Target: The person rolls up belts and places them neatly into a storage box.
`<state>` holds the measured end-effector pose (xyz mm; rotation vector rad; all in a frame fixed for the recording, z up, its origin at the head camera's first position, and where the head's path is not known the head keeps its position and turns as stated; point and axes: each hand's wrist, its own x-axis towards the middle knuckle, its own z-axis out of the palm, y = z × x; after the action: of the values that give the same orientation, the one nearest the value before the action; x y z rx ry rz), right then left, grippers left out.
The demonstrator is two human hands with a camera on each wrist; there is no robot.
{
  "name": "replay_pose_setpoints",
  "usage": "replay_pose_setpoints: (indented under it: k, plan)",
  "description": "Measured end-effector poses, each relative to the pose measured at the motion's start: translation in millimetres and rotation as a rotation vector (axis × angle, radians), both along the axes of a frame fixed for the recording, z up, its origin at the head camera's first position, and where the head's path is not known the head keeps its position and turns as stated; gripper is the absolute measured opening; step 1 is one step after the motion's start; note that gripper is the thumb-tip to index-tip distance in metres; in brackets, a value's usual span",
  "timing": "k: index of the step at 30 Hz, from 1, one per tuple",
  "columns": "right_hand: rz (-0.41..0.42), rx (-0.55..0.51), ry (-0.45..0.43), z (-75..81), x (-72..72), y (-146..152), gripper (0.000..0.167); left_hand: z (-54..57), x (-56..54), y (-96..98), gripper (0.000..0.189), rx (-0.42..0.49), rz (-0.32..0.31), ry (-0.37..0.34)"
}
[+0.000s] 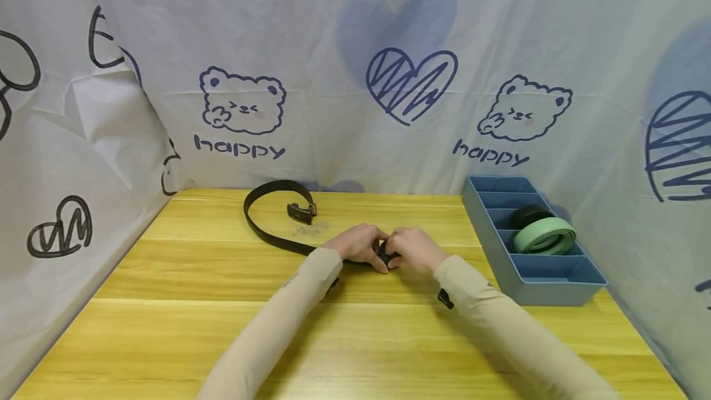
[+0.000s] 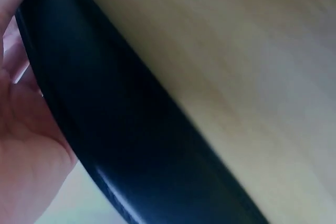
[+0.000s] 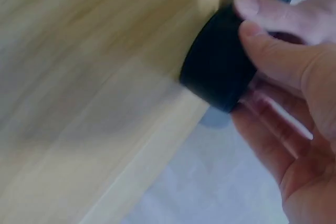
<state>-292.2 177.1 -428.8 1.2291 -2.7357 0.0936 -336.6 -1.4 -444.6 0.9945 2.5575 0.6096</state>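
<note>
A black belt lies on its edge on the table, its strap curving from the back left toward the middle. Its metal buckle rests inside that curve. The other end is wound into a small coil, held between both hands. My left hand grips the coil from the left, thumb and fingers curled at it. From the right, my right hand pinches the same roll, thumb on its near side and fingers behind. In the left wrist view the strap passes broad and close by the left palm.
On the right stands a blue-grey divided box with several compartments. A green rolled belt and a black roll sit in it. Printed cloth hangs behind the wooden table and along its sides.
</note>
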Motion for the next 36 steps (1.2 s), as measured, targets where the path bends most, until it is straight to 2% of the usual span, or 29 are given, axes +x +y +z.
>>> replay_pose_setpoints:
  k: [6, 10, 13, 15, 17, 19, 22, 25, 28, 31, 33, 36]
  plan:
    - [0.144, -0.055, -0.031, -2.5, -7.2, 13, 0.017, 1.8, -4.0, -3.9, 0.061, -0.021, -0.044, -0.074]
    - [0.207, -0.09, -0.067, -5.0, -10.5, 17, 0.019, 2.8, -4.2, -4.9, 0.062, -0.007, -0.05, -0.127]
    - [0.228, -0.091, -0.083, -6.8, -11.5, 16, 0.019, 2.6, -2.5, -5.4, 0.061, -0.008, -0.028, -0.109]
    - [0.223, -0.09, -0.085, -7.3, -10.0, 15, 0.02, 3.2, -1.4, -5.5, 0.06, -0.02, -0.003, -0.06]
    - [0.183, -0.082, -0.079, -7.0, -5.9, 12, 0.02, 4.2, 0.2, -4.7, 0.06, -0.037, 0.021, -0.013]
    - [0.114, -0.054, -0.06, -7.3, -0.4, 7, 0.019, 5.4, 2.1, -3.5, 0.063, -0.058, 0.045, 0.026]
    - [-0.01, -0.007, -0.038, -9.3, 7.3, -1, 0.017, 6.1, 5.1, -1.0, 0.067, -0.075, 0.072, 0.048]
    - [-0.079, 0.003, -0.036, -11.8, 10.8, -6, 0.017, 4.8, 6.4, 0.8, 0.069, -0.084, 0.088, 0.069]
    - [-0.076, -0.034, -0.071, -12.7, 9.9, -4, 0.016, 2.9, 5.9, 1.2, 0.067, -0.085, 0.077, 0.084]
    - [-0.018, -0.062, -0.103, -12.8, 4.7, 0, 0.019, 1.3, 3.9, -0.5, 0.068, -0.081, 0.053, 0.077]
    - [0.03, -0.07, -0.111, -13.5, -0.2, 4, 0.021, 1.0, 1.8, -3.2, 0.069, -0.074, 0.025, 0.053]
    - [0.086, -0.064, -0.111, -13.6, -5.8, 8, 0.022, 1.5, -1.5, -8.5, 0.073, -0.051, -0.005, -0.02]
